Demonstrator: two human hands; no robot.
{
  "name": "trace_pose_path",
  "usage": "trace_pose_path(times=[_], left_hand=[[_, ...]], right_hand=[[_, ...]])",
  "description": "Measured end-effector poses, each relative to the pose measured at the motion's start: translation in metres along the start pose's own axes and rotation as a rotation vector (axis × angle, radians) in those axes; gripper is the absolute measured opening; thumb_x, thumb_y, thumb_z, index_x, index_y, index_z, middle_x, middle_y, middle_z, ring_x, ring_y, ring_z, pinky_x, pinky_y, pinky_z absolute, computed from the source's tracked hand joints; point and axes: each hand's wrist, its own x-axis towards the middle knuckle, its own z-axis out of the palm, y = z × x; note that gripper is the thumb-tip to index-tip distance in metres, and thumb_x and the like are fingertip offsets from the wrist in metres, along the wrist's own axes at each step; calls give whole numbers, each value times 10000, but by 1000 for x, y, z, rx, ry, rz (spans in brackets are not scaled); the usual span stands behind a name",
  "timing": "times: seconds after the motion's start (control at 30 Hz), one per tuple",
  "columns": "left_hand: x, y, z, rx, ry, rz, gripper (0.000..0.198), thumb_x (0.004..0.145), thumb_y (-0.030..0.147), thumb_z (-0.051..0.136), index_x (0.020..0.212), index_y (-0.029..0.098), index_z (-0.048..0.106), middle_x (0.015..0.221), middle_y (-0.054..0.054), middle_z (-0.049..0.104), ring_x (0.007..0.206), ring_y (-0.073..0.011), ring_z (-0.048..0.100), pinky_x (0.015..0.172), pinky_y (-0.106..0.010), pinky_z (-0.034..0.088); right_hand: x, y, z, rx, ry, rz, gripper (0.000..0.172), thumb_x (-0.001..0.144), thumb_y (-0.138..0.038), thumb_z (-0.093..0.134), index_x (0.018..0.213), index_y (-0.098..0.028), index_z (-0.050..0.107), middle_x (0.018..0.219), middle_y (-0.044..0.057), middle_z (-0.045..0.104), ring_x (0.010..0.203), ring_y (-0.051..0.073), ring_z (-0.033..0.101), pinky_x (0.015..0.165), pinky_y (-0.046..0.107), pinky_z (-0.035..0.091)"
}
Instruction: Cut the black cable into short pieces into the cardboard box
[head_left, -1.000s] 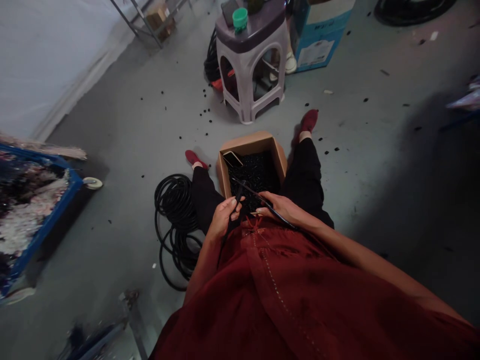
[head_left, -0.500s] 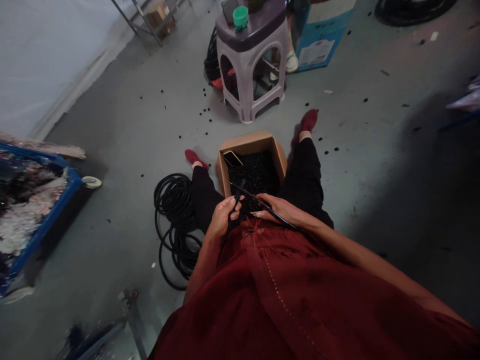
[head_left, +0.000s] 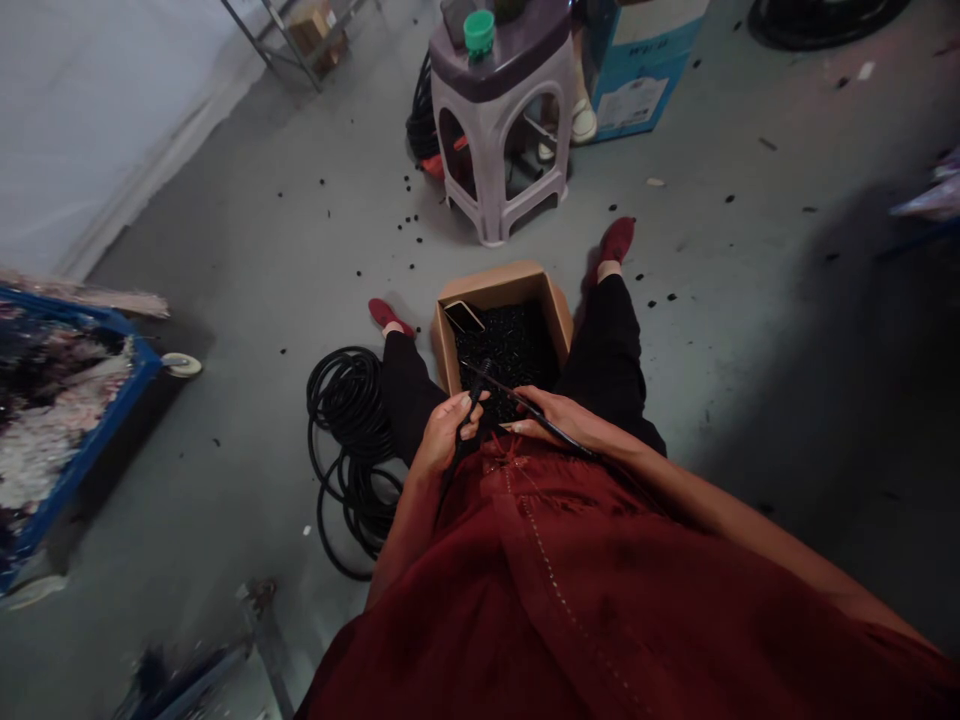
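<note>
I sit on the floor with a cardboard box (head_left: 555, 305) between my legs, filled with small black pieces. My left hand (head_left: 442, 435) is closed around the end of a black cable (head_left: 480, 385), its fingers curled at the tip. My right hand (head_left: 559, 418) is wrapped round a thin black tool or cable length (head_left: 517, 400) that slants across toward the left hand. Both hands hover just over the near edge of the box. A phone (head_left: 465, 316) leans in the box's far left corner.
A coil of black cable (head_left: 349, 445) lies on the floor at my left. A grey plastic stool (head_left: 499, 120) with a green-capped bottle (head_left: 478, 33) stands ahead, a blue-white carton (head_left: 637, 80) beside it. A blue wheeled cart (head_left: 75, 420) sits at left. Black bits dot the floor.
Both hands stay nearly still; the slanted black piece in my right hand has dropped slightly toward the left hand. The view has shifted a little.
</note>
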Motion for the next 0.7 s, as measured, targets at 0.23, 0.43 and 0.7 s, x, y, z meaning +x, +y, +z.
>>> trace_pose_path(times=[0.23, 0.43, 0.7], left_hand=[[-2, 3, -1, 35, -27, -33, 390, 787, 406, 680, 1031, 101, 681, 659, 30, 418, 481, -13, 302, 430, -156, 195], [-3, 3, -2, 37, -23, -44, 434, 756, 426, 701, 1036, 95, 680, 659, 26, 438, 479, -16, 300, 427, -159, 197], [-3, 3, -1, 22, -23, -38, 421, 763, 409, 701, 1028, 83, 680, 652, 29, 435, 474, -9, 317, 432, -147, 201]], right_hand=[[0, -2, -4, 34, -37, -1, 525, 867, -524, 523, 1266, -183, 489, 1141, 115, 634, 1009, 245, 615, 842, 350, 465], [-4, 1, -9, 112, -110, -21, 560, 866, -547, 506, 1282, -173, 469, 1129, 99, 631, 1002, 237, 605, 840, 344, 462], [-5, 2, -10, 130, -106, 9, 587, 858, -558, 508, 1283, -156, 466, 1135, 117, 620, 1008, 252, 599, 858, 369, 453]])
